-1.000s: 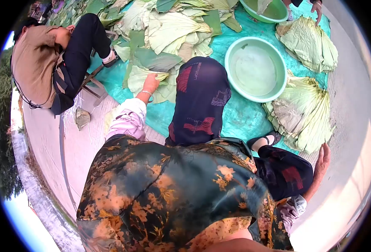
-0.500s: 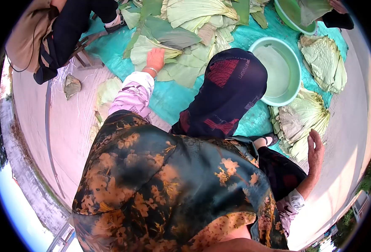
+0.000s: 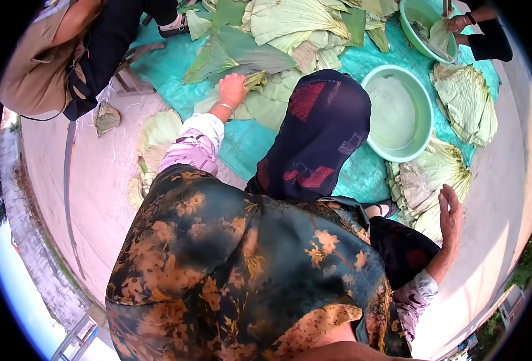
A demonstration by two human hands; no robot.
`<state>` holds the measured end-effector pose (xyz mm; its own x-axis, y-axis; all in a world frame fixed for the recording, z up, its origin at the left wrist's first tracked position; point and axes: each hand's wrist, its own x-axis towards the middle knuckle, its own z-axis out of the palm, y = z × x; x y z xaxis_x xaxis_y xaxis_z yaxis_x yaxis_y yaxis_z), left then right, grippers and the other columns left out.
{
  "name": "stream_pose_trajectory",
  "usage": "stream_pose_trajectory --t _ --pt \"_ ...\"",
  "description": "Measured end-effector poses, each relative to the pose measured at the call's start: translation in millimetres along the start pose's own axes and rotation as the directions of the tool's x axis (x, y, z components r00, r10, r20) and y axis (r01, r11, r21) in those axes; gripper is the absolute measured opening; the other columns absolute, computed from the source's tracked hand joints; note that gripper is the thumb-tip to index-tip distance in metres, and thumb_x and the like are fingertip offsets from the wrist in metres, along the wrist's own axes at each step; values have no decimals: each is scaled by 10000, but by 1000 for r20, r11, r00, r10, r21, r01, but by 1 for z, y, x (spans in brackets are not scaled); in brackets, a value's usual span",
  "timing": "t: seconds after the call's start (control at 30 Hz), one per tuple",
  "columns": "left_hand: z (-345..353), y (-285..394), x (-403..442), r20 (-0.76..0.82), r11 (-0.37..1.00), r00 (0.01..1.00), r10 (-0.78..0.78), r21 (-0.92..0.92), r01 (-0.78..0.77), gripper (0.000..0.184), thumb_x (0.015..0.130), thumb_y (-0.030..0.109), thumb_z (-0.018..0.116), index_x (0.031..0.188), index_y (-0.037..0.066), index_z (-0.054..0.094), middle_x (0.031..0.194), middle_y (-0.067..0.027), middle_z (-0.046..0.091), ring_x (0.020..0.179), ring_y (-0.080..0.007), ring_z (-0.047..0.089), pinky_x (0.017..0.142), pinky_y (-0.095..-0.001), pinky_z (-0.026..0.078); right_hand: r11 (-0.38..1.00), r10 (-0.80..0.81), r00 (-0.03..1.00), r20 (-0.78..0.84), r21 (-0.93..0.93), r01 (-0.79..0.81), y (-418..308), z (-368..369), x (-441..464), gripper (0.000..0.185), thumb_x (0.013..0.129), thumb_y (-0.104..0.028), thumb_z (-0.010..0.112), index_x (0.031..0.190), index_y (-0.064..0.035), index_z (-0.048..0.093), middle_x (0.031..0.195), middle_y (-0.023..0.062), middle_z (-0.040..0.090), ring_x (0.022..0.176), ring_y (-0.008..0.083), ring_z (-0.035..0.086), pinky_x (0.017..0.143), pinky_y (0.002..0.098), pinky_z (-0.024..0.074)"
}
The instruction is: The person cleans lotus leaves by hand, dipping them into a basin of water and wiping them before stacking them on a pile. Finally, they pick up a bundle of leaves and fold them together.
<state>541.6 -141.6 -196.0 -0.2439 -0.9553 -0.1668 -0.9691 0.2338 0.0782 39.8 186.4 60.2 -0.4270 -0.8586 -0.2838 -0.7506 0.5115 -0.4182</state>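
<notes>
My left hand (image 3: 232, 90) is closed around a folded dried lotus leaf (image 3: 255, 80), whose gathered end pokes out to the right of the fingers. Beneath it lie more flat lotus leaves (image 3: 278, 99) on a turquoise sheet (image 3: 242, 141). A dark green leaf (image 3: 257, 59) rests just beyond the fingers. On the right, my right hand (image 3: 451, 219) is held up with its fingers stretched out, holding nothing. Nearest to it is a fanned bundle of pale dried leaves (image 3: 431, 174).
A pale green basin (image 3: 429, 114) stands right of my knee. Another person's hand (image 3: 457, 24) holds a leaf at a second green basin (image 3: 405, 27). Someone sits on a wooden stool (image 3: 127, 78) at the left. Another leaf bundle (image 3: 467, 102) lies at the far right.
My left hand has moved slightly right and now grips the leaf it was resting on. The other person's hand has come down to the far basin. My right hand stays put.
</notes>
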Motion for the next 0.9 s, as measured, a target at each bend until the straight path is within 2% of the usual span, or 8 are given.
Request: stream_pose_trajectory --t 0.1,0.2,0.33,0.47,0.6,0.67,0.77,0.9 --pt "-11 -33 12 -5 884 999 -37 -467 31 258 703 160 689 921 37 623 866 -52 602 818 -221 578 733 -361 456 1000 -17 1000 11 15 17 -4 -2 3 285 887 -137 547 1143 -11 547 1024 165 633 966 248 603 861 334 449" --pt "-42 -40 22 13 535 997 -70 -843 49 230 754 104 674 962 25 618 833 -22 616 740 -123 567 713 -260 470 998 -50 998 47 47 48 -7 -6 13 285 886 -126 543 1147 -9 542 1021 161 634 972 236 601 861 327 448" --pt "-146 27 18 -66 443 994 87 -891 -97 211 794 103 657 981 16 612 853 1 615 764 -75 551 727 -227 457 969 -161 986 52 196 148 -9 -10 25 293 882 -121 549 1149 -3 537 1035 144 630 994 216 589 873 324 441" --pt "-214 124 19 -235 379 923 306 -859 -345 236 793 123 672 991 13 608 852 1 614 778 -68 553 737 -220 455 908 -294 954 -60 294 298 -37 -19 33 316 878 -150 564 1155 -2 526 1026 119 623 1014 202 571 893 326 429" --pt "-245 245 2 -382 400 704 599 -618 -676 232 758 105 683 963 23 612 857 11 573 758 -81 527 696 -226 442 723 -388 908 -158 559 406 -62 -12 50 489 871 -250 590 1257 6 435 1206 157 523 1104 241 525 937 344 416" --pt "-244 303 -20 -471 394 552 688 -396 -830 196 693 138 688 862 76 610 817 -62 543 823 -233 550 741 -340 450 628 -367 908 -203 666 402 -69 0 57 542 856 -264 614 1275 14 410 1223 159 508 1140 239 494 958 344 399" --pt "-217 375 -59 -508 284 285 813 -83 -955 232 688 161 692 872 84 575 845 -63 541 863 -265 528 759 -366 410 331 -210 931 -299 874 355 -44 33 63 479 825 -305 651 1158 12 513 1103 114 580 1004 179 565 853 312 472" --pt "-203 408 -73 -485 284 279 829 -66 -957 384 673 217 715 1006 106 559 963 -51 541 958 -251 504 840 -380 377 183 80 960 -268 951 251 -20 30 62 357 822 -271 657 1040 5 590 964 82 631 863 143 600 777 289 504"
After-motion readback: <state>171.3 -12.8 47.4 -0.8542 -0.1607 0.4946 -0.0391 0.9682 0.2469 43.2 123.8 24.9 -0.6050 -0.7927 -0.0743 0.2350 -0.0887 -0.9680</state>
